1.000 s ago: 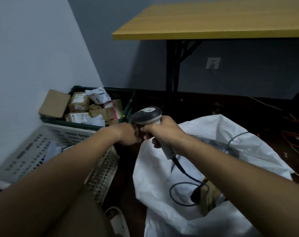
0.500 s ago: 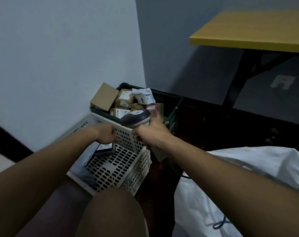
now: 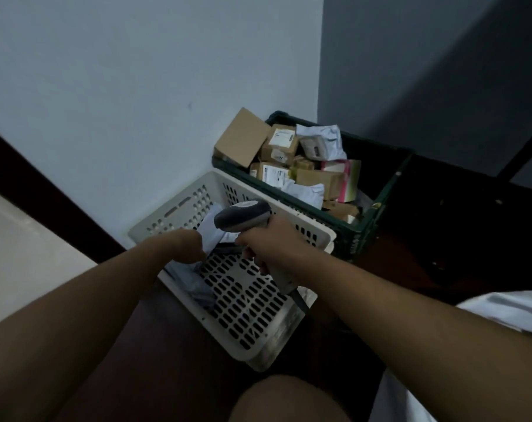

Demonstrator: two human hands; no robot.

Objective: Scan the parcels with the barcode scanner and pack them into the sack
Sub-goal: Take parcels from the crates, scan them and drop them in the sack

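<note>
Two bare arms reach in from the bottom of the frame toward two crates at centre. The right hand grips one grey scanner by its handle, its head pointing left above the white crate. The left hand holds one white parcel just left of the scanner head, inside the white crate; its fingers are hidden behind the parcel. Pale bags lie on that crate's perforated floor; their number is unclear. Behind it, upper centre, the green crate is heaped with roughly ten parcels: brown boxes, white mailers and one pink box. One white sack shows at the lower right edge.
</note>
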